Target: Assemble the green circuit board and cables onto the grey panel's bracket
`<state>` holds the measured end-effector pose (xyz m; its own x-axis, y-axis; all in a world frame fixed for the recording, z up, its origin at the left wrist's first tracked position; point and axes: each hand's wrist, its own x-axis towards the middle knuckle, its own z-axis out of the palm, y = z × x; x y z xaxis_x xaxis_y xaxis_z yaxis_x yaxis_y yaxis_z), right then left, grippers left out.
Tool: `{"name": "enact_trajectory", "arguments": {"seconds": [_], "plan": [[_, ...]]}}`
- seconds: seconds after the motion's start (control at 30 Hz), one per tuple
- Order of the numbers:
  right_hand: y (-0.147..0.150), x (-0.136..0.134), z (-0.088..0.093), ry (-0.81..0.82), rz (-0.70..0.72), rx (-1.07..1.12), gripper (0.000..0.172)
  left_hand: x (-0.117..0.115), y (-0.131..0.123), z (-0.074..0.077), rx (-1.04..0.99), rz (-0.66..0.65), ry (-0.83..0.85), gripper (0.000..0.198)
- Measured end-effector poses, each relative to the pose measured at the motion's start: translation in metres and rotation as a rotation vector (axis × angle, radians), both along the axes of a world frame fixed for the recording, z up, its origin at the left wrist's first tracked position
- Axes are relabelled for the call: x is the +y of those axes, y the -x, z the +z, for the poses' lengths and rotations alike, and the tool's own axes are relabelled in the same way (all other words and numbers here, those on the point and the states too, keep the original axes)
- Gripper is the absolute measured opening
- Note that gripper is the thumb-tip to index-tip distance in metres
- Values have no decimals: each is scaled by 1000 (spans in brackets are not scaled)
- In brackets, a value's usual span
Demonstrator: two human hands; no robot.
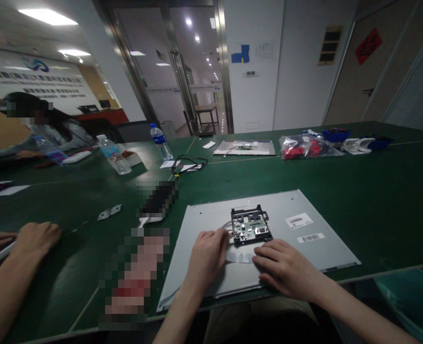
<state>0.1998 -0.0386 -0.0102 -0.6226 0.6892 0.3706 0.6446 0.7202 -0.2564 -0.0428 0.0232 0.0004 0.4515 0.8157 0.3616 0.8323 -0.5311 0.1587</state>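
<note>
A flat grey metal display panel [211, 215] lies face down on the table in front of me. Near its middle is a black plastic frame [235, 241] holding a green circuit board [249, 226]. My left hand [207, 255] is at the left side of this frame, its thumb and fingertips pinched together. Thin grey wires [227, 224] run from the board toward those fingertips; what they hold is hidden. A shiny silver strip [240, 257] lies below the board. My right hand [286, 267] rests on the panel with fingers stretched out, fingertips at the strip's right end.
Left of the panel are a pixelated dark device [159, 200] and a pinkish pixelated item [143, 267]. Another person's hand [35, 239] rests farther left. Bottles [161, 142], a cable [189, 165], a second panel [245, 148] and a plastic bag [308, 147] stand or lie farther back.
</note>
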Motion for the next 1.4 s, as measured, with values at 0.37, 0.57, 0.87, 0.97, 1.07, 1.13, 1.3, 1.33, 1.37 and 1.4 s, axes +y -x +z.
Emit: {"name": "enact_trajectory", "arguments": {"seconds": [0.37,0.57,0.87,0.97,1.07,1.13,1.3,1.33,1.37,1.4], "plan": [[0,0,-1,-7,-4,-5,33,0,-1,2,5,-59,75,13],[0,-1,-1,-6,-15,-6,32,-2,-2,6,-1,-83,88,13],[0,-1,-2,9,-9,-12,32,-3,-1,9,4,-74,47,13],[-1,0,-2,0,-9,-14,33,-4,-1,12,23,-78,38,13],[-1,0,-2,-3,-9,-11,33,-5,-2,14,38,-108,43,15],[-1,0,-2,-3,-11,-10,33,-6,-3,14,37,-118,43,16],[-1,0,-2,-1,-5,-11,33,-6,-3,14,37,-127,41,16],[-1,0,-2,-3,-4,-9,33,-6,-3,14,38,-128,38,16],[-1,0,-2,-7,-6,-5,33,-6,-3,14,42,-127,34,15],[0,0,-2,-9,-7,-3,33,-6,-3,14,46,-123,30,14]]}}
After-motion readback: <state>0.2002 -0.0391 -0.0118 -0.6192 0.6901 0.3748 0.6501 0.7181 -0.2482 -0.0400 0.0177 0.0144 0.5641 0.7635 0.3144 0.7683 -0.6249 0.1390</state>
